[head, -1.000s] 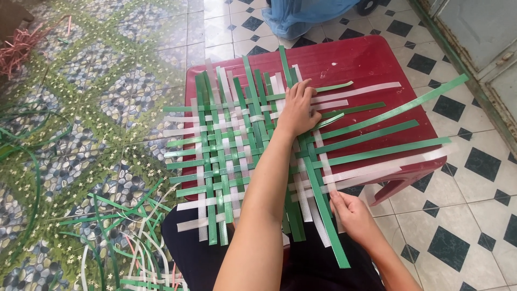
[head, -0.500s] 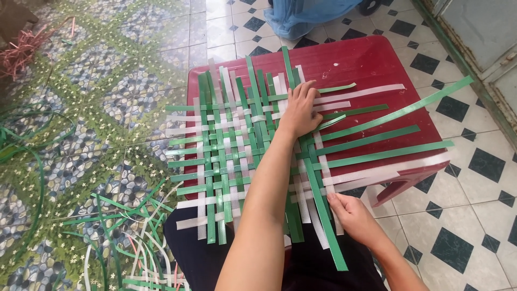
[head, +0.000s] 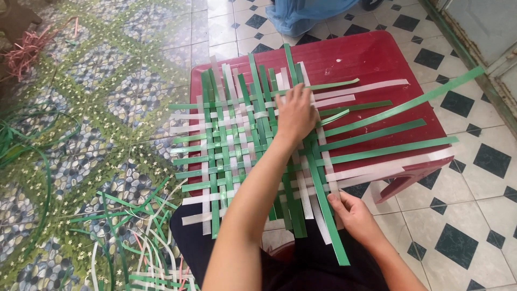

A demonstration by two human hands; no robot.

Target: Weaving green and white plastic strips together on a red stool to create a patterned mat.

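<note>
Barely anything shifts from half a second back: the left hand (head: 295, 114) stays pressed flat on the woven mat (head: 242, 143), fingers spread and lying open on the crossing strips, while the right hand (head: 353, 213) keeps its grip low at the near edge, and only the view itself nudges slightly. That right hand is pinched shut on the long green strip (head: 323, 194), thumb on top, just where the strip runs off the mat toward the person's lap. Up from it, the strip climbs under the left palm. The mat, green and white bands interlaced, lies directly beneath the left hand and spreads away to its left across the red plastic table (head: 371, 59). Out to the right of the left hand, loose ends fan over the tabletop, green ones (head: 388, 132) and white ones (head: 361, 89), some overhanging the far edge. Beyond the table the floor is white tile with black diamonds (head: 487, 159); left of both hands it turns to a pebble-patterned sheet (head: 102, 124) with small flowers. Down beside the left forearm a tangle of spare green and white strips (head: 134, 237) litters the floor. Beyond the left hand's fingertips, past the table, sits a blue plastic bag (head: 309, 13).
</note>
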